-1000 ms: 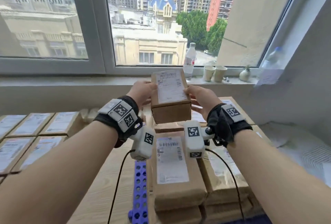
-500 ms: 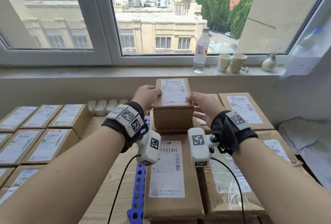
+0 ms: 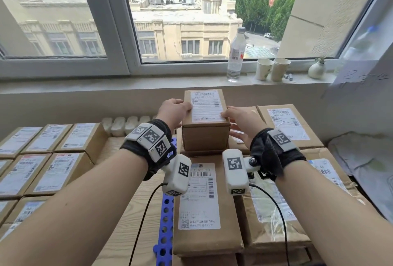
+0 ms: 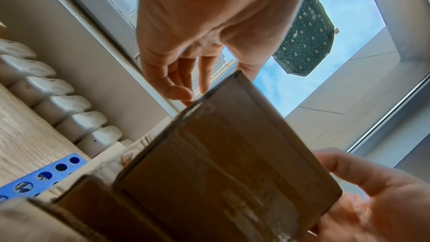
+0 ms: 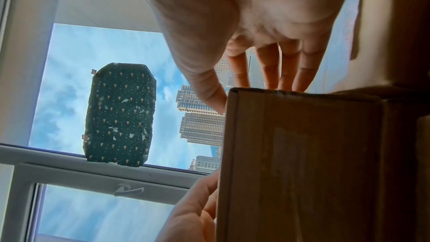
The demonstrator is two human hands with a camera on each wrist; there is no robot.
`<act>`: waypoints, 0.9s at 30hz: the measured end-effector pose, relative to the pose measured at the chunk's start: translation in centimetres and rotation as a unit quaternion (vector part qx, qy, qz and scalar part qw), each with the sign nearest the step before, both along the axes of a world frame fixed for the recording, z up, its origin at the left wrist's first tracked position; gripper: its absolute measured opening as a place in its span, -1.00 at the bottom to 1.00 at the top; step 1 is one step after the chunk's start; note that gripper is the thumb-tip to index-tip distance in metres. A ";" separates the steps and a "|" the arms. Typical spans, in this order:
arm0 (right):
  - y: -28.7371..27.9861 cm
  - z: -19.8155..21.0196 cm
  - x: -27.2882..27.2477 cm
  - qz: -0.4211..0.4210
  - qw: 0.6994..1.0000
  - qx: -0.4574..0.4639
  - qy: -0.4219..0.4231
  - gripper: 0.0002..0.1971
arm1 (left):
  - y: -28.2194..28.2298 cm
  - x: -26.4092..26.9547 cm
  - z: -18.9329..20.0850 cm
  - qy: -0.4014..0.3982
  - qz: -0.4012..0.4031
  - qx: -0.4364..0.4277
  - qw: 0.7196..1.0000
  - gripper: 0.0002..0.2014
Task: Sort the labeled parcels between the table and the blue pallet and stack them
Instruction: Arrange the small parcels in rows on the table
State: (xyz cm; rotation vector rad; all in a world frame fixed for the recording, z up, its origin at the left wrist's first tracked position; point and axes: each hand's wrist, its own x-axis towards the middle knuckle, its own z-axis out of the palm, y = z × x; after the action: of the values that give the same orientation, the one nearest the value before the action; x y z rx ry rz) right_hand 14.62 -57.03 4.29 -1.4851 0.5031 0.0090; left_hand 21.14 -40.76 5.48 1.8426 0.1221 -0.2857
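Note:
A small brown labeled parcel (image 3: 207, 108) (image 4: 232, 163) (image 5: 302, 154) rests upright on the stack of parcels over the blue pallet (image 3: 167, 208) (image 4: 44, 175). My left hand (image 3: 176, 110) (image 4: 186, 80) holds its upper left edge, thumb on the label and fingers curled down the side. My right hand (image 3: 238, 119) (image 5: 251, 80) is at the right side, with the thumb tip on the top edge and the fingers straight and spread along the wall. A long labeled parcel (image 3: 200, 197) lies just below, nearer to me.
Several labeled parcels (image 3: 57, 172) lie in rows on the wooden table (image 3: 136, 212) at left. More parcels (image 3: 287, 125) fill the pallet's right side. The sill behind holds a bottle (image 3: 236, 57), two cups (image 3: 270, 70) and a vase (image 3: 316, 70). White wrapping (image 3: 365, 163) lies far right.
Both hands have lowered the small parcel from the air onto the stack. The right fingers have straightened off its side.

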 end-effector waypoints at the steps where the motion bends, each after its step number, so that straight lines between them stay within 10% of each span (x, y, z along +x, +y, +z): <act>1: 0.1 0.1 -0.1 -0.002 1.000 0.000 0.000 -0.80 | 0.0 0.0 0.0 0.000 -0.001 0.001 1.000 -0.65; 20: 0.1 0.7 0.0 -0.018 0.999 -0.038 -0.002 -0.57 | 1.1 0.2 0.0 -0.020 -0.009 0.028 0.999 -0.60; 27: -0.2 3.2 -0.3 -0.084 0.991 -0.076 -0.070 -0.82 | 2.8 0.3 1.1 -0.053 0.000 0.048 0.997 -0.62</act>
State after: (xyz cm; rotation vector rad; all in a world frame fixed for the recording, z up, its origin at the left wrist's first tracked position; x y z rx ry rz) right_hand 14.31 -57.26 7.46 -1.5743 0.5236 -0.2696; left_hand 21.39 -37.98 6.53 1.9484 0.0639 -0.1845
